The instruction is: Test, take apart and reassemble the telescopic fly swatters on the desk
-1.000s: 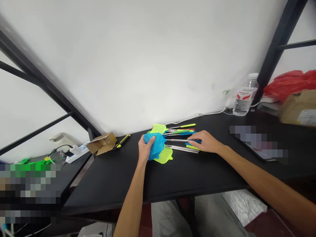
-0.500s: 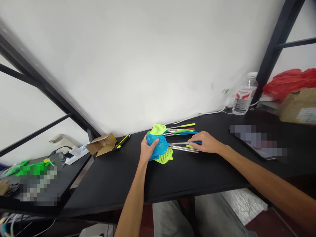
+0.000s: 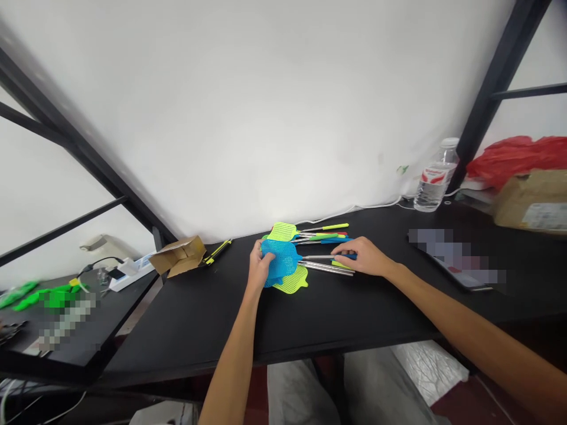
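Observation:
A blue fly swatter (image 3: 283, 258) with a perforated paddle and metal rod lies across a pile of others. My left hand (image 3: 260, 264) pinches the left edge of its paddle, thumb on top. My right hand (image 3: 364, 256) is closed around its blue handle. Underneath, a yellow-green fly swatter (image 3: 293, 280) shows its paddle, and several metal rods point right. Behind lies another yellow-green fly swatter (image 3: 283, 231), above green and blue handles. Part of the pile is hidden by the blue paddle and my right hand.
On the black table (image 3: 199, 330) stand an opened cardboard box (image 3: 179, 258), a yellow-black packet (image 3: 218, 251) and a water bottle (image 3: 436, 177). Farther right are a blurred flat device (image 3: 452, 262), a carton (image 3: 531, 200) and a red plastic bag (image 3: 518, 156). A power strip (image 3: 133, 273) lies left.
The left thumb has slid toward the paddle's left edge. The right fingers have loosened slightly on the handle. The whole view has shifted a little; the swatters keep their arrangement.

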Available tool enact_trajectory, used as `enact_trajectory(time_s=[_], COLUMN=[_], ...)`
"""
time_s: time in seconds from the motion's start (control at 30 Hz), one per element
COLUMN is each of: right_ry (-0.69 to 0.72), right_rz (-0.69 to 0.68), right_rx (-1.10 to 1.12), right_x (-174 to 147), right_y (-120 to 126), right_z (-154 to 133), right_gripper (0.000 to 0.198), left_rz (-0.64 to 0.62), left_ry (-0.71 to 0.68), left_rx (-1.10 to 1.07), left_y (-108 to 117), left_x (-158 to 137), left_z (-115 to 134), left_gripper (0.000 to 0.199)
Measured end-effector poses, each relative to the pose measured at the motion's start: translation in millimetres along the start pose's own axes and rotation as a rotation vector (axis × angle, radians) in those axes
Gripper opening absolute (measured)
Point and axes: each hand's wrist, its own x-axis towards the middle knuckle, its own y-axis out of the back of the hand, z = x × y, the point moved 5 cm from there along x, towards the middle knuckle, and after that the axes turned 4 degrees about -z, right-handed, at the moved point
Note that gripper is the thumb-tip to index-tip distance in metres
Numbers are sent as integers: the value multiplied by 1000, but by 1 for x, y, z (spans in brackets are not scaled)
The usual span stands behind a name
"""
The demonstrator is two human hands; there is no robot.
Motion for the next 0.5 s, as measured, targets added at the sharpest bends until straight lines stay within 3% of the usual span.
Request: enact_trajectory(time_s=[0.13,0.23,0.5], right_ry=[-92,-120,-261], right_rz=[132,201,406], right_rx=[-32,-53,-41], right_x=[0,-1,-3], right_y=[12,19,17], right_z=[13,20,53], right_gripper=[34,37,33], left_rz=[228,356,334], left_ry=[62,126,59], left_rx=[-168,-177,-61], left_y=[19,28,29], left_x=[5,4,5], left_z=[-11,-17,-22], left_gripper=[46,63,65])
